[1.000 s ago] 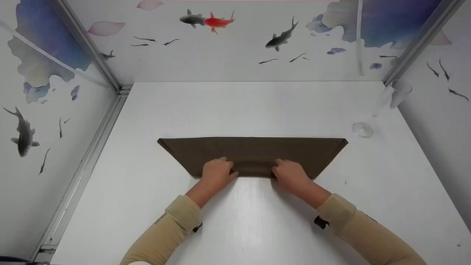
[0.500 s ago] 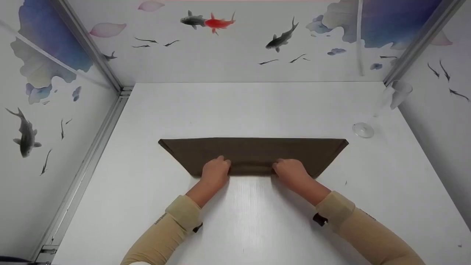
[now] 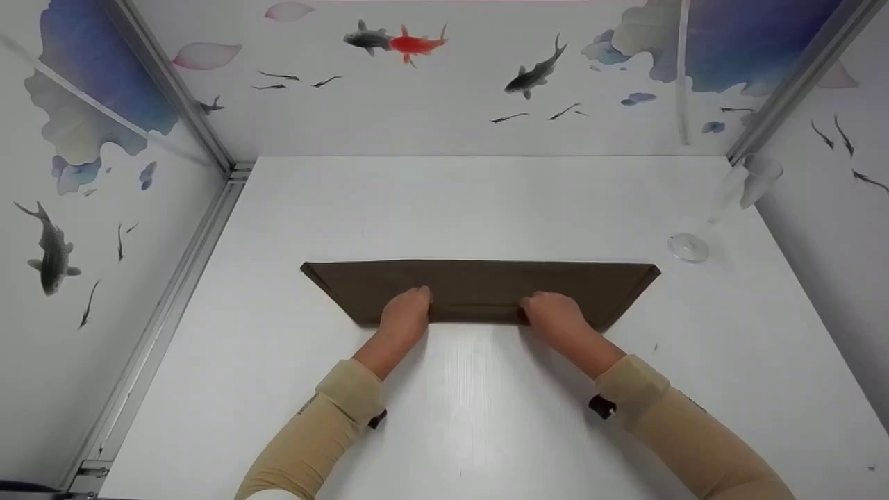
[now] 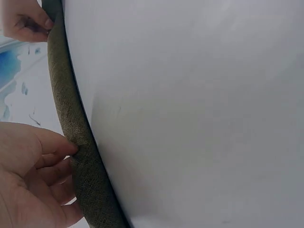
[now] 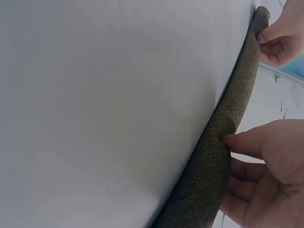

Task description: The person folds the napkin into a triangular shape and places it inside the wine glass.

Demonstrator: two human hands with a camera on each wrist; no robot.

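A brown woven cloth (image 3: 479, 281) lies flat on the white table in the head view, narrowing toward its near edge. My left hand (image 3: 405, 312) grips that near edge left of its middle. Right of the middle, my right hand (image 3: 553, 316) holds the same edge. The left wrist view shows the thumb of my left hand (image 4: 33, 175) pressing the rounded, rolled-looking edge of the cloth (image 4: 76, 109), with the fingers behind it. In the right wrist view, my right hand (image 5: 270, 171) pinches the cloth (image 5: 204, 175) likewise. The cloth hides some fingertips in both wrist views.
A clear stemmed glass (image 3: 758, 182) stands on the table (image 3: 486, 201) at the far right, beyond the cloth's right corner. Walls printed with fish (image 3: 535, 69) and flowers enclose the back and sides. A metal rail (image 3: 180, 298) runs along the left edge.
Both hands have moved slightly away from me, and the cloth's near edge has shifted forward with them. My left thumb, earlier stuck out to the side, is now out of sight.
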